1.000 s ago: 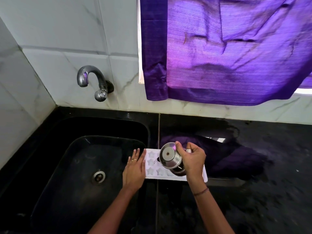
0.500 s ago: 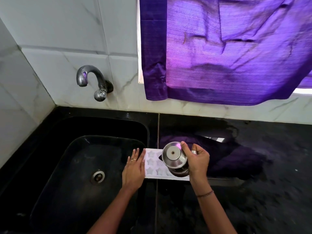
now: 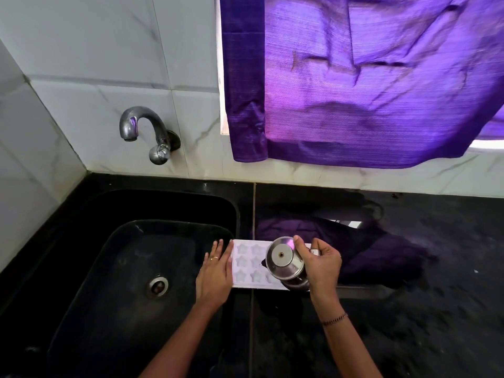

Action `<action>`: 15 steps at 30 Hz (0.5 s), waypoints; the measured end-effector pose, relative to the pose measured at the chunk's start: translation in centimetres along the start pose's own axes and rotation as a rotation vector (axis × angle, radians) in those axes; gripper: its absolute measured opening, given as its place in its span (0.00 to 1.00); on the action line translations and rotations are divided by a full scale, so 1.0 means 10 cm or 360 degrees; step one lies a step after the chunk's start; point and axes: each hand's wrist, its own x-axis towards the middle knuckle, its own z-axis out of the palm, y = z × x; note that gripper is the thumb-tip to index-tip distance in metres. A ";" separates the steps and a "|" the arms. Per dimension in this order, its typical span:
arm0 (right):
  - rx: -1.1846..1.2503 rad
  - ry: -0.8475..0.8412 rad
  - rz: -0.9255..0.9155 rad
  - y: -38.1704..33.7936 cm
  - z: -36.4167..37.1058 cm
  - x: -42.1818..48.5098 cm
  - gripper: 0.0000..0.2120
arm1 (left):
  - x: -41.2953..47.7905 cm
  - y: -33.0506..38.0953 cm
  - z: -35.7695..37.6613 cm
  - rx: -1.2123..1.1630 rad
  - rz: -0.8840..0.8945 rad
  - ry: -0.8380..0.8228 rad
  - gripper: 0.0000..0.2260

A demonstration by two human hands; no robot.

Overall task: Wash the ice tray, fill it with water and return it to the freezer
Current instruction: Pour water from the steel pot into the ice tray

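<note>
**While the left hand [image 3: 215, 276] steadies, the right hand [image 3: 323, 266] pours**

Since the ice tray [image 3: 246, 266] lies flat on the black surface [image 3: 436, 309], with its left end at the sink's [image 3: 122, 268] rim, any spill can run off that way. The left hand rests on that end, fingers straight, probably to pin the light tray. The right hand's grip is wrapped round a steel cup [image 3: 283, 261] tipped over the middle wells. I cannot make out the water. 3 rows of star wells show, so filling seems underway.

head-worn view, looking down, near sink [image 3: 81, 268]
</note>
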 end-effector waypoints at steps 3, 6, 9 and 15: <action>-0.0035 0.0004 -0.0028 0.00 0.00 0.00 0.26 | 0.00 0.01 -0.01 -0.0008 -0.0005 0.0003 0.32; -0.0063 0.0014 -0.0037 0.01 0.00 0.00 0.26 | -0.01 0.01 -0.01 -0.0004 -0.0007 0.0005 0.32; -0.0099 0.0020 -0.0063 0.02 -0.01 0.00 0.26 | -0.01 0.01 -0.01 -0.0015 -0.0006 0.0010 0.32; -0.0102 0.0018 -0.0064 0.03 -0.02 0.01 0.26 | -0.01 0.01 -0.02 -0.0009 0.0003 0.0011 0.32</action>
